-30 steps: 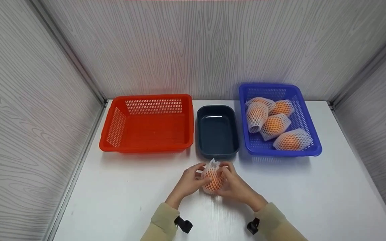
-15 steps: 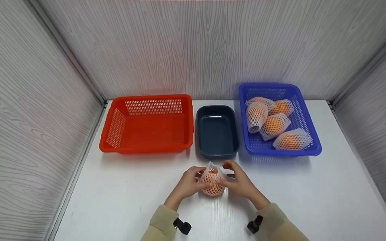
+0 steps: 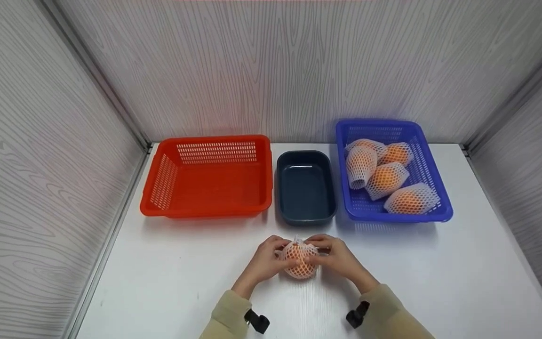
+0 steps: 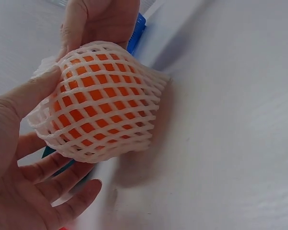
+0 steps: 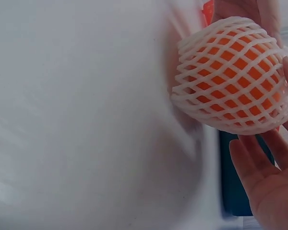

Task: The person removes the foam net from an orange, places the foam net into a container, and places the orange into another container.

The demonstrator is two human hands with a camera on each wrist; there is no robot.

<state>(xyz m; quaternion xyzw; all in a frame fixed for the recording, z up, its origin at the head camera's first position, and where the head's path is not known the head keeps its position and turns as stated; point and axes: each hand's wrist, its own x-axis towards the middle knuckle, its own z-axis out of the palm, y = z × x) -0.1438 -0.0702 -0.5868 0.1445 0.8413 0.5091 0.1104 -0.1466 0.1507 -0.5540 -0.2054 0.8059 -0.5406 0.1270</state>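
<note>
An orange wrapped in a white foam net (image 3: 300, 266) is held between both hands, just in front of the dark teal tray. The left hand (image 3: 266, 261) grips its left side, with the thumb on the near face and the fingers behind. On the other side, the right hand (image 3: 339, 259) pinches the netting, thumb near the front and fingers at the top. In the left wrist view, orange skin shows through the stretched mesh of the foam net (image 4: 103, 103), whose loose end points away from the left thumb. The right wrist view shows the netted orange (image 5: 235, 79) partly hiding the left hand.
Behind the hands stands the dark teal tray (image 3: 306, 220). To its left is a red plastic basket (image 3: 214, 209); to its right, a blue basket (image 3: 395, 217) holds several oranges in foam nets (image 3: 386, 179). Wood-grain panels enclose the white table (image 3: 172, 282).
The net's gathered top opened and showed bare orange, then its edge came lower and the mesh spread wider. The right hand shifted its hold, and its fingers now reach over the top.
</note>
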